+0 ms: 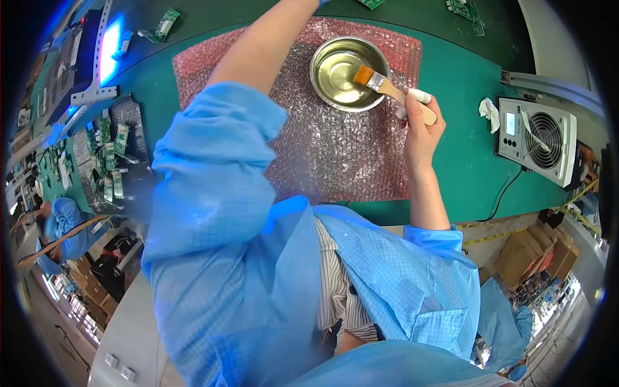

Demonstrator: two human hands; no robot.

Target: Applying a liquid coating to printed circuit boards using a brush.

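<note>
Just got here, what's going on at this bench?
The person's right hand holds a flat brush, bristles over a metal bowl of what looks like yellowish liquid; whether they touch it isn't clear. The bowl sits on pinkish bubble wrap. The left arm stretches forward, its hand out of view. Green circuit boards lie off to the left.
</note>
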